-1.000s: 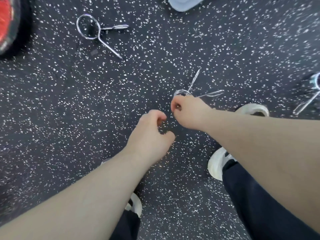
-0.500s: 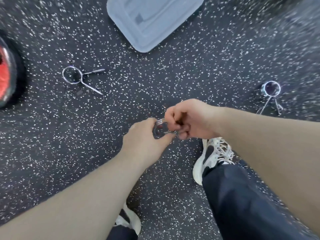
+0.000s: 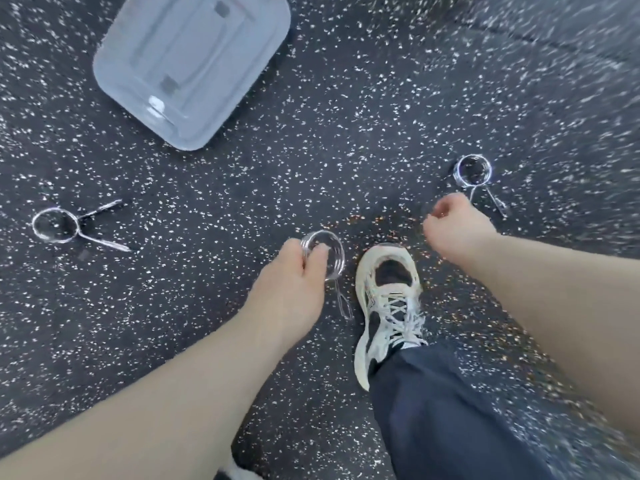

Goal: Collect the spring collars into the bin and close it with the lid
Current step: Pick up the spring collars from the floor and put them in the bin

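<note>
Holding one spring collar (image 3: 323, 252) by its coil near the centre of the frame, the left hand (image 3: 294, 282) has its grip closed on it, handles hanging down. The right hand (image 3: 453, 230) is curled in a loose empty fist. Two more collars lie on the speckled floor (image 3: 242, 202): one at left (image 3: 59, 225), one at right (image 3: 472, 173) (just beyond the right hand). A clear bin (image 3: 194, 64) sits upper left; a white shoe (image 3: 389, 299) stands between the arms.

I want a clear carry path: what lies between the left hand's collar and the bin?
Nothing: the head view shows only bare speckled floor between the collar in the left hand and the bin.
</note>
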